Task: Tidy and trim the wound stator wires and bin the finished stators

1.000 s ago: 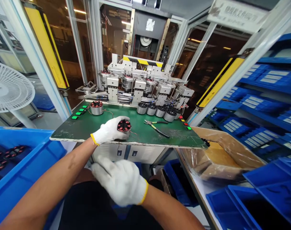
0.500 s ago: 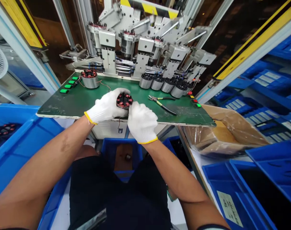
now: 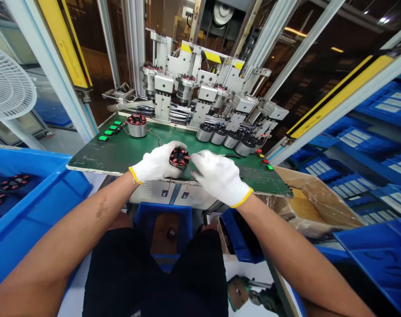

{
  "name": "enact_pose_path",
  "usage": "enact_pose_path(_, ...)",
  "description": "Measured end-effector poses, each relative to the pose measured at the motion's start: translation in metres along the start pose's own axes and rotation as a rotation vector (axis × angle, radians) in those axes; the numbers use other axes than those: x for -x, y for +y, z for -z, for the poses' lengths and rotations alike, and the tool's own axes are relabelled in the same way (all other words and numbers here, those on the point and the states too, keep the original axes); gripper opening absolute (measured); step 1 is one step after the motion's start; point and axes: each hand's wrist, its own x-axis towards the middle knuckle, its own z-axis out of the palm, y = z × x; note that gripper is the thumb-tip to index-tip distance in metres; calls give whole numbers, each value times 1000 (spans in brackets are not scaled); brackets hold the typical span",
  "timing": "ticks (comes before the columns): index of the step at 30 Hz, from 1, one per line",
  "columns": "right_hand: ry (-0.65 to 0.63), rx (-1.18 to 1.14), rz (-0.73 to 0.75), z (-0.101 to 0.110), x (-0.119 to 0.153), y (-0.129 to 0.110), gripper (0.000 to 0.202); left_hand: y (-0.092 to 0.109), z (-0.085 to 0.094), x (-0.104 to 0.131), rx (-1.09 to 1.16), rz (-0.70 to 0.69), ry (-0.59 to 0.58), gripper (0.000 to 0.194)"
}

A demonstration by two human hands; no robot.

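Observation:
My left hand (image 3: 162,161), in a white knitted glove with a yellow cuff, grips a motor stator (image 3: 179,157) wound with reddish copper wire on a black core. Its wound face points up, above the front edge of the green worktop. Just right of the stator, my right hand (image 3: 218,174), gloved alike, has curled fingers pinched at a thin copper wire (image 3: 191,171) by the stator's edge. The fingertips partly hide that wire. Another lead hangs below the stator. Behind the right hand lie pliers (image 3: 233,156), mostly hidden.
A wound stator in a metal cylinder (image 3: 137,127) stands at the back left, beside green buttons (image 3: 108,132). Several metal cylinders (image 3: 217,137) line the right, before a clamping machine (image 3: 200,94). Blue bins (image 3: 48,176) and a cardboard box (image 3: 319,200) flank the worktop (image 3: 121,154).
My right hand has drawn away from the stator to the right, opening a small gap. The view has shifted, and my right hand now covers most of the pliers.

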Motion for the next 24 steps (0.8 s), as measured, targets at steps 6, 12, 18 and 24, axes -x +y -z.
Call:
enact_pose_path(6,-114,-302,-276,-5,-23,-8,31,1,1,0,-10,3,-14,69)
enact_pose_path(12,-12,-680,-429,-29,8,-7,53,0,-2,1,-3,26,-4,65)
enact_pose_path(18,123,-16,-294,-32,22,-29,31,-4,1,-2,72,-49,-29,67)
enact_pose_path(24,8,-1279,-360,-60,29,-41,28,-6,12,-6,150,-155,-204,65)
